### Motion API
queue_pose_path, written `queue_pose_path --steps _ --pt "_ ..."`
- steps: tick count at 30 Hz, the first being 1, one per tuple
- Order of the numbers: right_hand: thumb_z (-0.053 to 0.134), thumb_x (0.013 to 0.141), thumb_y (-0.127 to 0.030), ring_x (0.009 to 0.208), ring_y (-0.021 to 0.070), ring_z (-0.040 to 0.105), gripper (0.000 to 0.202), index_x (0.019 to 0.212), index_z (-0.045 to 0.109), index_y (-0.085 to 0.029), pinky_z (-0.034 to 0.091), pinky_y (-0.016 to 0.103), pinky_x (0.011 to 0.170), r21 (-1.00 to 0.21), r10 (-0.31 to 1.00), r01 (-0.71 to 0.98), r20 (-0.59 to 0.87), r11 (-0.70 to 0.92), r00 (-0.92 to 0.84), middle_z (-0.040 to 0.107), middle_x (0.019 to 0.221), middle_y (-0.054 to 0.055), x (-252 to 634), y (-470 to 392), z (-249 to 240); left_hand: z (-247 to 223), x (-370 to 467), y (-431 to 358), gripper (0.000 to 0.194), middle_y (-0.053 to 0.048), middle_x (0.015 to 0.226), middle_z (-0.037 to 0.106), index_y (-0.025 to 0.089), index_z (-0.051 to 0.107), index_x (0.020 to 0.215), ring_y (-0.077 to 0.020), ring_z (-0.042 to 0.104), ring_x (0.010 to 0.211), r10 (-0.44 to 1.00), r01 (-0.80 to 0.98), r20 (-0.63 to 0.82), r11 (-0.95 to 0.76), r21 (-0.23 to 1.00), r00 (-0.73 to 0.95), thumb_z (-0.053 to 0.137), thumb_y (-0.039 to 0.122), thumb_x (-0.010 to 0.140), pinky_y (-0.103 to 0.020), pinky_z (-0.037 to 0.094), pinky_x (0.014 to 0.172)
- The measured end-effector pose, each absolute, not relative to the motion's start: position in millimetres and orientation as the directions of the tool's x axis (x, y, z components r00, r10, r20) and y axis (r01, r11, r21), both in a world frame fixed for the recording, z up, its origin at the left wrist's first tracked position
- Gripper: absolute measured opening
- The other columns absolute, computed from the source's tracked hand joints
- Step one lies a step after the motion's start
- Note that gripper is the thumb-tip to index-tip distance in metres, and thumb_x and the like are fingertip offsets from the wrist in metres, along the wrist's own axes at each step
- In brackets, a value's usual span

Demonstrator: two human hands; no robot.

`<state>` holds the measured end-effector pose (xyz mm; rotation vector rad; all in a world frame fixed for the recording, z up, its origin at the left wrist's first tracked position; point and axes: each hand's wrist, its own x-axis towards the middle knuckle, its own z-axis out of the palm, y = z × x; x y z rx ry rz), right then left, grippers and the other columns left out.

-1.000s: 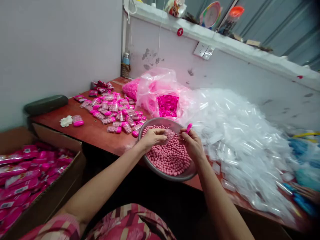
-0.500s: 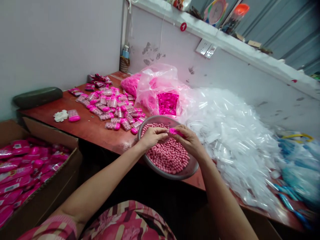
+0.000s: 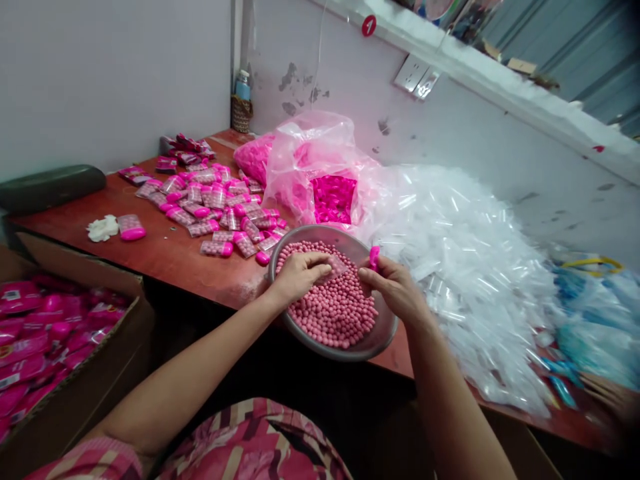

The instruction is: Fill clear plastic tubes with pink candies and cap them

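Above a grey metal bowl [image 3: 385, 337] of round pink beads [image 3: 333, 317], my left hand [image 3: 301, 275] pinches a small clear plastic container [image 3: 337, 268] over the beads. My right hand [image 3: 395, 287], at the bowl's right rim, holds a bright pink cap [image 3: 374, 257] upright between its fingers. The container and the cap are apart. Left of the bowl lie several clear packs with pink caps [image 3: 215, 197], filled with beads. An open plastic bag [image 3: 310, 150] behind the bowl holds many pink caps [image 3: 334, 199].
A large heap of clear plastic containers [image 3: 465, 280] covers the right of the red table [image 3: 190, 273]. At the lower left stands a cardboard box [image 3: 115, 333] of pink packs. Blurred fingers [image 3: 607, 393] show at the far right, near blue plastic bags [image 3: 595, 327].
My hands have moved apart, my right hand going right with the pink cap. The clear container in my left hand now shows more plainly. The view has shifted slightly, and blurred fingers appear at the far right.
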<state>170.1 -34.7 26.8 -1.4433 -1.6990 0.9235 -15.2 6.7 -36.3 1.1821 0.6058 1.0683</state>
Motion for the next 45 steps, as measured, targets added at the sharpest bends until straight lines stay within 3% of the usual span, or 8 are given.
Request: queue_pose_path --steps 6,9,14,19,24,27,32,45 --pt "0.048 0.083 -0.048 0.066 0.0143 0.054 0.037 0.096 0.064 -0.018 0.044 0.024 0.057 -0.736 0.972 0.663 0.230 0.141 0.048 0.059 0.076 0.003 177 -25 13 -26 -17 4 0.022 -0.005 0.082 0.066 0.011 0.067 0.084 -0.0161 0.062 0.075 0.886 -0.366 0.069 0.118 0.923 0.459 0.067 0.025 0.067 -0.029 0.050 0.071" --pt "0.042 0.085 -0.052 0.062 0.0140 0.053 0.042 0.096 0.067 -0.019 0.042 0.024 0.055 -0.664 0.970 0.736 0.241 0.133 0.042 0.058 0.072 0.003 171 -20 16 -22 -17 3 0.023 -0.005 0.080 0.065 0.010 0.066 0.086 -0.0152 0.061 0.073 0.881 -0.359 0.048 0.141 0.923 0.470 0.066 0.025 0.069 -0.028 0.050 0.070" --pt "0.043 0.086 -0.048 0.052 0.0110 0.053 0.044 0.116 0.057 -0.019 0.046 0.024 0.052 -0.777 0.994 0.623 0.027 0.089 -0.107 0.060 0.075 0.002 157 -20 26 -25 -18 3 0.018 -0.004 0.081 0.066 0.012 0.067 0.085 -0.0169 0.061 0.076 0.889 -0.230 0.141 -0.041 0.972 0.436 0.061 0.024 0.073 -0.026 0.049 0.070" --pt "0.056 0.081 -0.038 0.091 0.0193 0.058 0.042 0.121 0.054 -0.022 0.052 0.031 0.073 -0.836 0.975 0.529 0.033 0.148 -0.220 0.056 0.117 0.008 157 -19 30 -26 -18 3 0.018 -0.004 0.084 0.067 0.014 0.068 0.089 -0.0163 0.060 0.077 0.882 -0.152 0.190 -0.136 0.979 0.432 0.055 0.021 0.078 -0.023 0.047 0.070" --pt "0.066 0.074 -0.034 0.079 0.0184 0.059 0.029 0.100 0.064 -0.021 0.049 0.030 0.070 -0.735 0.953 0.613 0.280 0.290 -0.115 0.064 0.090 0.005 159 -17 23 -20 -20 2 0.018 -0.004 0.087 0.069 0.015 0.069 0.090 -0.0172 0.062 0.081 0.894 -0.109 0.195 -0.164 0.980 0.404 0.055 0.020 0.079 -0.023 0.047 0.072" --pt "0.066 0.075 -0.034 0.067 0.0148 0.056 0.018 0.088 0.065 -0.020 0.046 0.027 0.064 -0.639 0.917 0.667 0.353 0.383 -0.187 0.063 0.079 0.003 155 -18 21 -16 -22 1 0.018 -0.003 0.091 0.071 0.017 0.070 0.091 -0.0182 0.063 0.086 0.898 -0.076 0.221 -0.208 0.975 0.381 0.057 0.019 0.079 -0.024 0.046 0.076" --pt "0.059 0.081 -0.035 0.063 0.0128 0.052 0.016 0.080 0.064 -0.019 0.040 0.023 0.058 -0.546 0.891 0.705 0.291 0.454 -0.348 0.057 0.068 0.001 150 -21 30 -14 -23 -6 0.019 0.000 0.090 0.072 0.022 0.071 0.092 -0.0154 0.064 0.083 0.879 0.012 0.322 -0.348 0.937 0.352 0.056 0.018 0.082 -0.022 0.045 0.076" --pt "0.048 0.088 -0.032 0.058 0.0124 0.050 0.020 0.085 0.062 -0.018 0.038 0.024 0.054 -0.351 0.860 0.786 0.207 0.509 -0.466 0.054 0.068 0.003 155 -37 26 -18 -23 -15 0.019 -0.005 0.070 0.065 0.012 0.065 0.077 -0.0156 0.060 0.066 0.766 0.290 0.376 -0.573 0.766 0.521 0.048 0.012 0.085 -0.024 0.042 0.065"
